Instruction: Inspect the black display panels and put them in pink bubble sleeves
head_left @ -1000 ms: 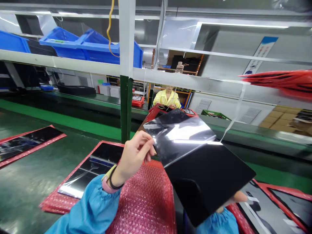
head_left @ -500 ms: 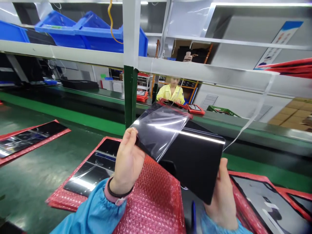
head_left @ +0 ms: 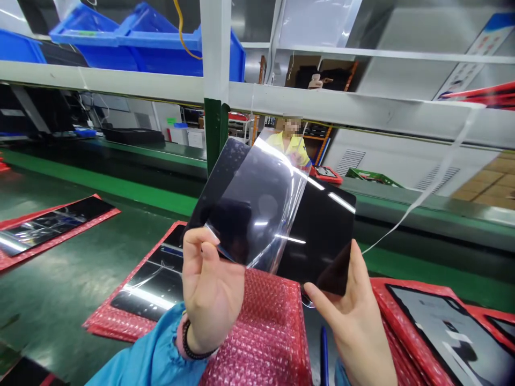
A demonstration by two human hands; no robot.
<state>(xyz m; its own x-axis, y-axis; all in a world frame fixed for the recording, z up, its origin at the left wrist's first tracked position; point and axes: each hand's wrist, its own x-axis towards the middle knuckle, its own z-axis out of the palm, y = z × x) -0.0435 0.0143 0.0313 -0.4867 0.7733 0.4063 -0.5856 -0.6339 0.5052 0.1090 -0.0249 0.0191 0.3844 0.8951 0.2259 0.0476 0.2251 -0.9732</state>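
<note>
Dark green workbench surfaces (head_left: 60, 292) stretch beneath a white metal shelf rail (head_left: 140, 84), with blue open-topped plastic bins (head_left: 161, 58) above it; you cannot see into them from this angle. Your hands are apart: the left hand (head_left: 213, 305) appears to pinch a corner of the clear, shiny plastic film (head_left: 261, 198), while the right hand (head_left: 358, 327) grips the lower right corner of the thin, black rectangular panel (head_left: 324, 230). That panel is tilted up above the red bubble-wrap pouch (head_left: 263, 327), film lying across its left part. With one corner gripped, a hard tug on the film could twist the panel free and drop it; bare fingertips could smudge its face. Whether the pouch holds anything, you cannot tell. Beyond, the green plastic crate's (head_left: 372, 177) contents are too small to identify.
</note>
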